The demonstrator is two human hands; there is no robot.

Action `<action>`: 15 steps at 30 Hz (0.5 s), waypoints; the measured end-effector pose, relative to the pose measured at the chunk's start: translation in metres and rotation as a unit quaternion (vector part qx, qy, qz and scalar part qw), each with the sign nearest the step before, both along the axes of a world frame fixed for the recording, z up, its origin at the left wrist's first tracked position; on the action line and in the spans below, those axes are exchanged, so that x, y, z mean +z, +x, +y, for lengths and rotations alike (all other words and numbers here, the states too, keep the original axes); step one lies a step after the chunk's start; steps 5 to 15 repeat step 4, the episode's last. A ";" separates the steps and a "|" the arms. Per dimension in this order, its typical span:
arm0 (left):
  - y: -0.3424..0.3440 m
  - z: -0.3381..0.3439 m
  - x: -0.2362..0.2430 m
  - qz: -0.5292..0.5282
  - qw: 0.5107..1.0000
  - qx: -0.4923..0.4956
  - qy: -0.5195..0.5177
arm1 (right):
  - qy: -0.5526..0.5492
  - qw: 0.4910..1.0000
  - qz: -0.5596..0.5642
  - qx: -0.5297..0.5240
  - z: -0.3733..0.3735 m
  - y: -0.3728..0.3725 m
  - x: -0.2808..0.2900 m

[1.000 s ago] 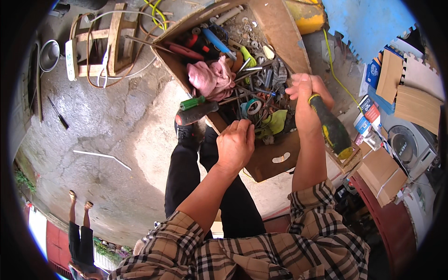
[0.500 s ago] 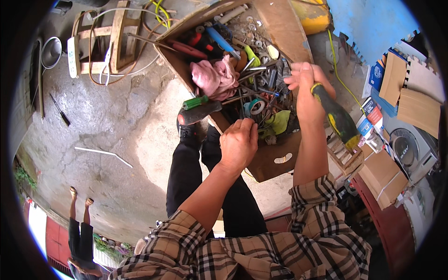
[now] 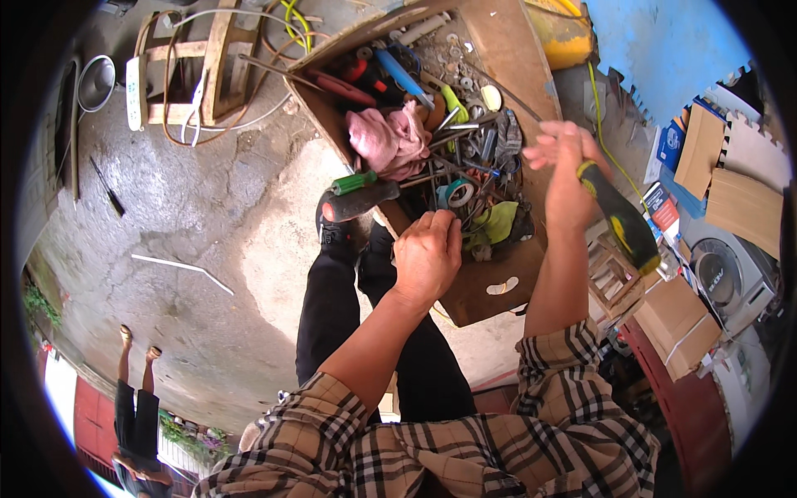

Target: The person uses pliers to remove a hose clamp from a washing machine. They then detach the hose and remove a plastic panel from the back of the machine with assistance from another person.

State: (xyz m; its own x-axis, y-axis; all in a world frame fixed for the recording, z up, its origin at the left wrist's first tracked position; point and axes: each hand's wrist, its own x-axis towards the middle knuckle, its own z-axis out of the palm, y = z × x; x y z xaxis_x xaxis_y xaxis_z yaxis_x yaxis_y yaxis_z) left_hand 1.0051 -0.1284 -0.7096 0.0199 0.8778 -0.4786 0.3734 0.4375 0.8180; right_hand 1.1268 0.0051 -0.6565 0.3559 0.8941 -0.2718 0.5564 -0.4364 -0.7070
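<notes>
My right hand (image 3: 571,170) holds a long screwdriver (image 3: 621,217) with a dark green and yellow handle, its thin shaft running out past the fingers over the box. Several of that hand's fingers are loosely extended. Below the tool pile, my left hand (image 3: 427,256) is curled at the near rim of a brown wooden box (image 3: 477,300); its fingertips are hidden. Beside it, a green-handled screwdriver (image 3: 354,183) and a black-and-red handle (image 3: 359,202) jut over the box's left edge. Inside lie a pink cloth (image 3: 386,141), a teal tape roll (image 3: 458,193) and a yellow-green cloth (image 3: 496,222).
A wooden stool frame (image 3: 212,70) with cables lies at the far left, near a metal bowl (image 3: 96,83). Another screwdriver (image 3: 108,191) is on the concrete floor. Cardboard boxes (image 3: 677,319) and a washing machine (image 3: 722,270) stand right. Another person (image 3: 137,415) stands at lower left.
My right hand and the screwdriver have shifted slightly right and down. The left hand stays at the box rim. The whole view has moved a little.
</notes>
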 end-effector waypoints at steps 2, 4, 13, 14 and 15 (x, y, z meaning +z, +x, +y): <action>-0.002 0.001 0.000 -0.031 0.998 0.023 -0.042 | 0.020 0.999 0.016 -0.030 -0.005 0.005 0.010; -0.004 0.004 0.000 -0.047 0.996 0.038 -0.062 | 0.030 0.998 0.024 -0.043 -0.005 0.006 0.017; -0.004 0.004 0.000 -0.047 0.996 0.038 -0.062 | 0.030 0.998 0.024 -0.043 -0.005 0.006 0.017; -0.004 0.004 0.000 -0.047 0.996 0.038 -0.062 | 0.030 0.998 0.024 -0.043 -0.005 0.006 0.017; -0.004 0.004 0.000 -0.047 0.996 0.038 -0.062 | 0.030 0.998 0.024 -0.043 -0.005 0.006 0.017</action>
